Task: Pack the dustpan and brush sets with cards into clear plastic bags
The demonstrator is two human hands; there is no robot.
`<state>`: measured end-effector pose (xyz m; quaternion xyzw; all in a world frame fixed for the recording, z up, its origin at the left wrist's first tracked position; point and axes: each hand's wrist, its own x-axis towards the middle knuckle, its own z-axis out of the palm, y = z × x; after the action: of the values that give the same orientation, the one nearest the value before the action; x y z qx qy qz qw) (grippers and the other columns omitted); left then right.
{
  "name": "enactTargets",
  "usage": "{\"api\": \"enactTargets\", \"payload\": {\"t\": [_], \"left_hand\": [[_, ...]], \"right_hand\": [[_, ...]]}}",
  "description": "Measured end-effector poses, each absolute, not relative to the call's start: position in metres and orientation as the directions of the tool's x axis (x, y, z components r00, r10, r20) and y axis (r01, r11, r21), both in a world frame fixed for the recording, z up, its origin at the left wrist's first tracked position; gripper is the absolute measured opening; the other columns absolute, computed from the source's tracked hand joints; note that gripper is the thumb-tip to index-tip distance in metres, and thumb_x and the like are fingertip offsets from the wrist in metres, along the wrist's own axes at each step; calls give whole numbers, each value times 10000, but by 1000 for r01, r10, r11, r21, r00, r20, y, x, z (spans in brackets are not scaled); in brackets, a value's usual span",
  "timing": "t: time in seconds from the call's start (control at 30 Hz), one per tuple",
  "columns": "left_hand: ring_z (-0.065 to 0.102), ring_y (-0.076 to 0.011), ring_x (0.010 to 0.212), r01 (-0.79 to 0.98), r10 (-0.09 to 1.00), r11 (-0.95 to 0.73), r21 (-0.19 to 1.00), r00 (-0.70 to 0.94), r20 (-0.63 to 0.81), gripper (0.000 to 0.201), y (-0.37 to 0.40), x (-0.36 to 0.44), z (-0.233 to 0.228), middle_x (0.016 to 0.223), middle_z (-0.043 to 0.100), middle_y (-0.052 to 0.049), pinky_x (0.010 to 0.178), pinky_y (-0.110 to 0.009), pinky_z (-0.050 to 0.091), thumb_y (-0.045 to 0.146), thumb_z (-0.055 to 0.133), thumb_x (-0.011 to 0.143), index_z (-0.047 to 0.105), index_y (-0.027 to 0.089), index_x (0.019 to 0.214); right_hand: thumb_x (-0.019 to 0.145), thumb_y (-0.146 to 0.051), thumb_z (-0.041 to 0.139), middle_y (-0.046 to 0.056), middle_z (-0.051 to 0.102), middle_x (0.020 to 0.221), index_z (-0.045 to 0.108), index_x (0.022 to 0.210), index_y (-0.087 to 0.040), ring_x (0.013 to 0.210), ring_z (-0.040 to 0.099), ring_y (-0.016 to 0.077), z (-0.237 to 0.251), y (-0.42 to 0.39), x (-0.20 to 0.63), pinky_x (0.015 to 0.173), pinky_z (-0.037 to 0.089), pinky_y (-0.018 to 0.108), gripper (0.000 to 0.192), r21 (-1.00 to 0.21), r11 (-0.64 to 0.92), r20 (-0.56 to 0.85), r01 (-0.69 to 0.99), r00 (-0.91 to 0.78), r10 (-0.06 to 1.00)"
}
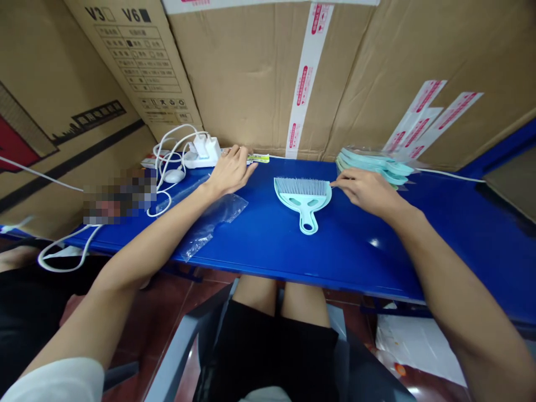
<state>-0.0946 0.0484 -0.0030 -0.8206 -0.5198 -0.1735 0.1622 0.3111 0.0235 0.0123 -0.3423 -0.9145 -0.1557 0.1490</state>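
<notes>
A light-blue dustpan (281, 195) lies on the table with a matching hand brush (304, 195) nested in it, grey bristles facing the back and handles toward me. My right hand (362, 190) pinches the dustpan's right corner between thumb and fingertips. At the back of the table, my left hand (230, 170) is bent downward with curled fingers, beside a small yellow-green packet (260, 158). Its fingertips are hidden, so what they hold cannot be made out. Under and beside my left forearm is a clear plastic bag (220, 218), lying flat.
Behind my right hand sits a stack of light-blue dustpans (374, 164) in clear wrapping. A white power strip (203, 156) with looped cables stands left of my left hand. Large cardboard boxes (251, 72) wall off the back of the blue table (259, 245). Another person's leg shows at far left.
</notes>
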Motion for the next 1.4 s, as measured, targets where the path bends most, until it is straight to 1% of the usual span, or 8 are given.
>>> {"api": "enactTargets", "payload": {"t": [0.17,0.33,0.43,0.57,0.7,0.93,1.1,1.4], "left_hand": [[603,-346,1222,896,774,-438,-67,414,480,442,40,-88,5,1228,654,-211,1068,-479,441,438,269,1116,550,131,1262],[623,-273,1093,763,669,-646,30,546,504,367,27,-30,12,1153,675,-143,981,-408,474,440,325,1123,577,173,1136],[625,-267,1052,657,606,-753,37,671,427,314,30,9,6,1098,684,-119,951,-403,463,440,437,1101,606,180,1055],[612,-290,1153,574,556,-818,43,767,321,317,39,28,-5,1208,683,-122,982,-428,450,481,524,1071,627,187,1132],[609,-307,1196,609,569,-790,-74,772,282,357,37,14,-7,1290,680,-143,999,-441,451,486,509,1078,641,181,1210],[690,-263,1036,672,632,-727,-144,736,243,327,26,2,4,1123,744,-107,844,-349,477,437,514,1089,701,170,1118],[701,-286,1011,650,601,-710,-271,760,247,446,15,12,2,1043,768,-130,850,-382,469,465,416,1119,721,144,1066],[675,-290,1113,624,551,-719,-306,780,296,510,13,13,-6,1217,754,-145,893,-392,459,499,339,1133,689,138,1225]], "right_hand": [[984,-108,523,100,773,1038,813,1105,-204,920,703,228,10,22,309,705,494,334,328,175,717,417,675,-711,566],[1002,-140,514,111,774,1074,777,1208,-185,972,709,245,7,19,308,752,505,345,336,117,687,442,718,-657,611],[1001,-142,517,109,768,1087,723,1310,-186,971,703,244,6,17,307,782,501,343,375,31,673,450,739,-612,651],[964,-126,539,81,753,1026,711,1288,-197,861,679,210,0,20,308,766,487,317,373,-117,661,442,742,-557,703],[973,-144,527,81,750,1014,725,1175,-194,801,655,195,-3,25,311,747,489,310,286,-198,658,443,727,-532,722],[994,-140,502,88,767,1096,770,1027,-205,946,701,236,4,19,307,762,491,338,277,-58,651,465,757,-556,689],[971,-118,531,88,775,1088,814,1003,-199,925,715,237,5,19,308,760,508,352,296,-17,626,464,780,-548,696],[993,-174,513,78,764,1243,816,1141,-197,1047,733,251,-4,19,304,856,559,363,338,-29,598,375,801,-546,749]]}}
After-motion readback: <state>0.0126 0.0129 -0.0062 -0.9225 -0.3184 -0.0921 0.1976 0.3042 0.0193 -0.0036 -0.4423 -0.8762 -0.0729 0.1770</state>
